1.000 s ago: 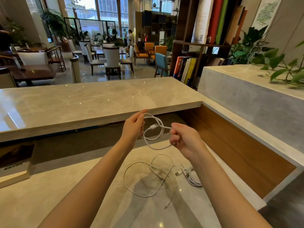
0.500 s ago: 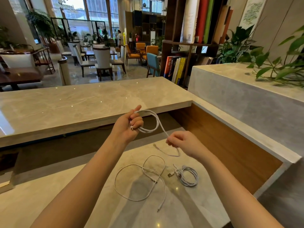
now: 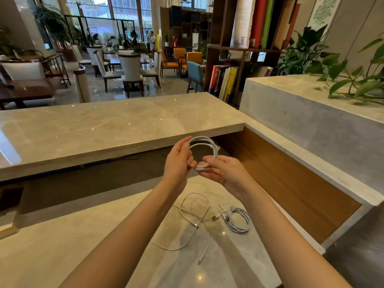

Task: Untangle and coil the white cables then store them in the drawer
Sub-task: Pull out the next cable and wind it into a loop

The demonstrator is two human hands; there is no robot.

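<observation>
**Lower pale marble desk top** [image 3: 62, 246], with 1 loose white cable [image 3: 194, 221] sprawled on it as landmark.
- **Left of it:** bare top, open passage.
- **Just right:** 1 wound white cable bundle [image 3: 239, 220], then a brown wood side panel [image 3: 291, 183] closing that side.
- **Beyond:** an overhanging beige marble counter slab [image 3: 104, 129] roofs a dark recess.
- **Above:** the left hand [image 3: 178, 163] and right hand [image 3: 224, 171] grip a white cable coil [image 3: 202, 139].
</observation>
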